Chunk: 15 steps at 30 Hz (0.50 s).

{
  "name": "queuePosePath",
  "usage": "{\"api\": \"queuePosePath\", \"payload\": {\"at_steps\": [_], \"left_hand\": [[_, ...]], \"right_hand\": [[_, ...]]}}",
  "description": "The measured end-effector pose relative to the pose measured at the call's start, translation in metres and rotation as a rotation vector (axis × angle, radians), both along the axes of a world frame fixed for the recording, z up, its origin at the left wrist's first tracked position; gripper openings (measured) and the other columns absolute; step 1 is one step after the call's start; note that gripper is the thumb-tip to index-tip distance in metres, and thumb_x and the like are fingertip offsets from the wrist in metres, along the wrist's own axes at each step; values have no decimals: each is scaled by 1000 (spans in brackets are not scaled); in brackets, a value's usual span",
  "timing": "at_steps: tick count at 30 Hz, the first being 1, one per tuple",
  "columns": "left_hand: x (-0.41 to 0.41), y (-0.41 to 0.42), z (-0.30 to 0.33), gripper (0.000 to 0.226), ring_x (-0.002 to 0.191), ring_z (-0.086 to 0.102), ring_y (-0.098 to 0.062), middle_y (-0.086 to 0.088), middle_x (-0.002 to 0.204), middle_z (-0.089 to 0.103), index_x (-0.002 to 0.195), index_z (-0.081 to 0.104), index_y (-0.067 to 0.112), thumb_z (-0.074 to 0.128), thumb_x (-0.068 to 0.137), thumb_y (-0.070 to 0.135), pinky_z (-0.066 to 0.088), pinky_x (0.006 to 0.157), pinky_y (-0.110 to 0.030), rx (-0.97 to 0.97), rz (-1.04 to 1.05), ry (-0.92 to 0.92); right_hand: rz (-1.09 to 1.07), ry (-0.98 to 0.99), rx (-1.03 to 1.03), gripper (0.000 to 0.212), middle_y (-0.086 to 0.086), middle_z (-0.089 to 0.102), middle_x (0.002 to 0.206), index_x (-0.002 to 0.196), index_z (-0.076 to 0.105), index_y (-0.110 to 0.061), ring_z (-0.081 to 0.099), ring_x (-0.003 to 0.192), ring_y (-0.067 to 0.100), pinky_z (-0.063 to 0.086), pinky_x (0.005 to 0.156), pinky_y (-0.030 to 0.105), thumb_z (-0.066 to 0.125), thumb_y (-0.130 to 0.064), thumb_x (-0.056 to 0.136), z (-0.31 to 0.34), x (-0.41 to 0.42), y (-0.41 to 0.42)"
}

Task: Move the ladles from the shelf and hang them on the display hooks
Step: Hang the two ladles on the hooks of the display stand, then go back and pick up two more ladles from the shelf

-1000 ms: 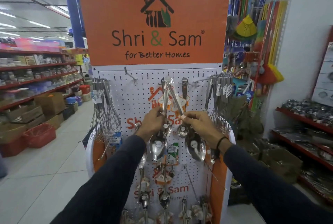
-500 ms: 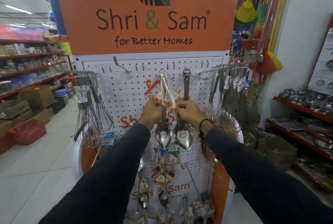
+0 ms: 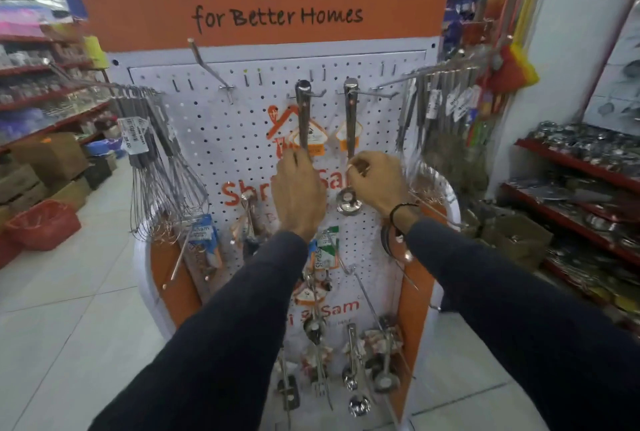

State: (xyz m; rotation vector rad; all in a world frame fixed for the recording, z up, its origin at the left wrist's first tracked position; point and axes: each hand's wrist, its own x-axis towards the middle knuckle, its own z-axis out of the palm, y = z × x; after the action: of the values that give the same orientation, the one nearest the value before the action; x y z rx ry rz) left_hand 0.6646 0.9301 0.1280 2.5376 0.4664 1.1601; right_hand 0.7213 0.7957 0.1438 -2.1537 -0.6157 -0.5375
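Observation:
Two steel ladles hang by their handle tops on hooks of the white pegboard (image 3: 225, 139). The left ladle (image 3: 304, 119) hangs from the left hook (image 3: 313, 94). My left hand (image 3: 299, 195) is closed around its lower handle and hides its bowl. The right ladle (image 3: 350, 119) hangs from the right hook (image 3: 375, 94), and its round bowl shows below between my hands. My right hand (image 3: 377, 184) pinches that handle just above the bowl.
Bunches of whisks hang at the left (image 3: 162, 167) and right (image 3: 436, 112) of the board. More ladles and spoons (image 3: 353, 361) hang lower down. An empty hook (image 3: 207, 63) juts out at the upper left. Steelware shelves (image 3: 588, 167) stand right; a red basket (image 3: 41, 222) and boxes left.
The slanted handle that my right hand held toward the left hook is gone; both handles now hang straight. My hands sit closer to the board, and the view has moved closer and tipped down.

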Motion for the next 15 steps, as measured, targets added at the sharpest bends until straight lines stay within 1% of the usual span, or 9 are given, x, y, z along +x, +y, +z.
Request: {"api": "queuePosePath", "payload": {"at_steps": [2, 3, 5, 6, 7, 9, 11, 13, 15], "left_hand": [[-11, -36, -4, 33, 111, 60, -30, -13, 126, 61, 123, 59, 8, 43, 94, 12, 54, 87, -44, 205, -117, -75], [-12, -51, -6, 37, 114, 60, -32, -13, 128, 61, 124, 60, 9, 41, 93, 15, 51, 89, -45, 276, -179, -69], [-9, -101, -8, 46, 124, 57, -34, -13, 141, 58, 134, 57, 10, 44, 93, 23, 46, 97, -48, 386, -320, -65], [-5, -126, -9, 52, 133, 52, -35, -14, 150, 52, 143, 52, 10, 46, 95, 28, 43, 105, -51, 432, -390, -63], [-1, -155, -10, 59, 143, 43, -34, -13, 159, 42, 151, 43, 10, 44, 98, 36, 36, 114, -54, 468, -470, -59], [3, -214, -10, 73, 157, 18, -33, -9, 170, 19, 161, 22, 12, 30, 101, 54, 16, 123, -61, 529, -624, -33], [2, -278, -11, 84, 159, 3, -32, -9, 173, 7, 163, 11, 12, 18, 98, 65, 2, 124, -63, 561, -751, -6], [-8, -348, -10, 89, 159, -4, -32, -9, 173, -1, 163, 6, 12, 14, 96, 70, -8, 124, -61, 581, -874, 17], [-29, -418, -12, 91, 159, -7, -33, -9, 173, -3, 163, 4, 12, 10, 95, 72, -7, 124, -63, 618, -999, 29]], "right_hand": [[-87, -181, -119, 23, 1, 78, 83, 93, 77, -20, 71, 76, 22, 61, 70, 36, 58, -28, 84, 5, -19, -44], [-135, -276, -177, 23, 1, 78, 81, 91, 76, -20, 71, 75, 24, 60, 67, 36, 58, -31, 84, 7, -27, -67], [-267, -463, -290, 18, 3, 74, 75, 81, 72, -18, 68, 68, 27, 54, 58, 34, 59, -30, 84, 9, -42, -135], [-335, -539, -356, 19, 4, 72, 74, 79, 70, -17, 66, 66, 28, 50, 57, 34, 58, -31, 84, 9, -47, -171], [-422, -551, -439, 23, 5, 72, 78, 84, 70, -16, 66, 70, 29, 50, 61, 36, 56, -33, 85, 10, -54, -212], [-620, -425, -619, 43, 7, 73, 103, 115, 69, -17, 66, 96, 31, 49, 84, 42, 51, -44, 85, 12, -75, -289], [-793, -245, -746, 67, 10, 64, 133, 144, 49, -24, 56, 126, 32, 36, 109, 54, 47, -57, 86, 11, -106, -366], [-964, -93, -775, 77, 13, 48, 152, 154, 32, -34, 39, 144, 35, 22, 118, 63, 40, -68, 86, 9, -153, -438], [-1140, 13, -796, 79, 14, 37, 161, 156, 25, -42, 29, 151, 36, 15, 119, 67, 34, -76, 85, 6, -210, -498]]}}
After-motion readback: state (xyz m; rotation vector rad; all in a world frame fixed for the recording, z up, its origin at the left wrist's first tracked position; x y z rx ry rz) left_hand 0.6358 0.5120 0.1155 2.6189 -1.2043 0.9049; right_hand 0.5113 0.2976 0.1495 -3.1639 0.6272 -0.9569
